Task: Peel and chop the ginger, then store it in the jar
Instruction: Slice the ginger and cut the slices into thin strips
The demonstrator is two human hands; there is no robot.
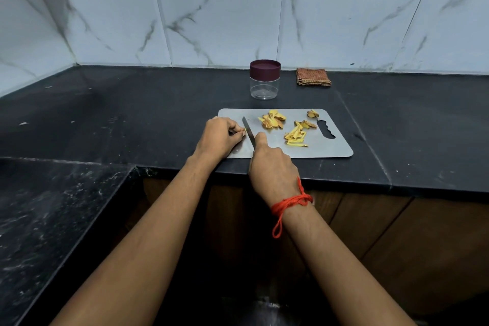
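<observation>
on the cutting board (330, 149), pinching a small ginger piece (245, 130) with the fingers (237, 135) of the left hand (221, 138) and gripping the knife (248, 132) in the right hand (272, 167), left of the ginger strips (295, 137).

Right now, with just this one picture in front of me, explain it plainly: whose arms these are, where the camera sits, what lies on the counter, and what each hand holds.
There is no machine here. These are a person's two bare arms, seen from a camera worn on the head that looks forward and down. The left hand pinches a small ginger piece down on the grey cutting board. The right hand, with a red thread round its wrist, grips a knife whose blade sits right beside that piece. Further right on the board lie yellow ginger strips and, behind them, brownish peel scraps. Behind the board, on the black counter, stand a clear jar, lid on and seemingly empty, and a folded checked cloth.
</observation>
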